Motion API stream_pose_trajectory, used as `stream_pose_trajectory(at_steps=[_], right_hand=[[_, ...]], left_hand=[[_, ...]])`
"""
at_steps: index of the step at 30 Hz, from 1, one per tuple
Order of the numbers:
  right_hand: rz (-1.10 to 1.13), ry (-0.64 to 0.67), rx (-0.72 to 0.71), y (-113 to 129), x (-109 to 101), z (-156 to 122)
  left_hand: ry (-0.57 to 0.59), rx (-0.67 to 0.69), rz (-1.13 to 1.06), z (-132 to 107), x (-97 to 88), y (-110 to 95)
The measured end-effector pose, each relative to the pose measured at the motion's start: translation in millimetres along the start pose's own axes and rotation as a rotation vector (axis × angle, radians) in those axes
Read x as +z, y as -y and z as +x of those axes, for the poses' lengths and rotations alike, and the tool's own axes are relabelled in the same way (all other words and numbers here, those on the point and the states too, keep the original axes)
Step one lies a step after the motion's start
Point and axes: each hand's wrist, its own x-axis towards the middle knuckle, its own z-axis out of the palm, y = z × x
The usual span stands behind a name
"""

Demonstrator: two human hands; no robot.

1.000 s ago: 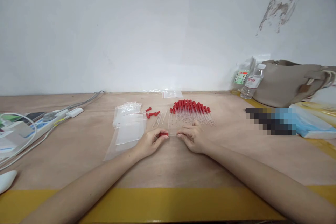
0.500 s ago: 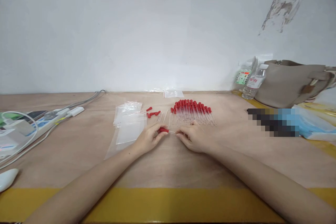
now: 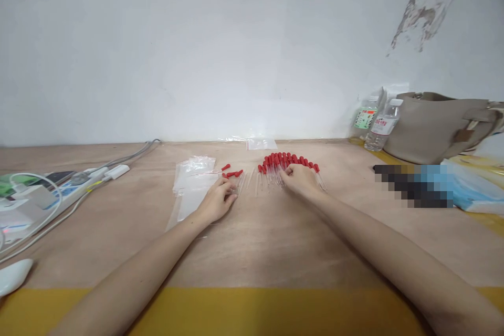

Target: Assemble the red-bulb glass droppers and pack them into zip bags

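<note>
My right hand (image 3: 301, 179) rests on the row of red-bulbed glass droppers (image 3: 275, 160) at the back middle of the wooden table (image 3: 255, 241). Its fingers are curled down onto the row, pinched on a dropper among the others. My left hand (image 3: 216, 200) lies lower left of it, fingers stretched toward the loose clear glass tubes (image 3: 248, 181) and holding nothing. A few loose red rubber bulbs (image 3: 232, 172) lie just beyond its fingertips. Clear plastic bags (image 3: 192, 178) are stacked under and to the left of the left hand.
A small zip bag (image 3: 260, 143) lies by the wall. Two water bottles (image 3: 380, 125) and a beige handbag (image 3: 433, 126) stand at the back right, with a blue packet (image 3: 468, 189) nearby. A power strip with cables (image 3: 66, 189) and a white mouse (image 3: 13, 275) sit at the left. Yellow tape (image 3: 252, 310) marks the near edge.
Both hands held one dropper between them near the table's middle. The right hand has carried it back to the dropper row; the left hand has let go and moved toward the loose tubes.
</note>
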Motion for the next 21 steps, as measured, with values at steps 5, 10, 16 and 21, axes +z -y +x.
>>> stream_pose_trajectory(at_steps=[5,10,16,21], right_hand=[[-0.065,-0.004,0.059,4.4,14.8,19.1],[-0.126,0.053,0.085,4.9,26.3,23.9],[-0.143,0.055,-0.001,-0.4,22.1,16.2],[-0.129,-0.037,-0.136,-11.3,16.0,-2.2]], left_hand=[[0.022,-0.021,-0.214,4.2,10.3,-1.5],[0.049,0.045,-0.26,1.2,9.4,-6.9],[0.033,0.096,0.036,27.8,-1.9,1.5],[0.064,0.096,0.233,94.0,10.9,8.9]])
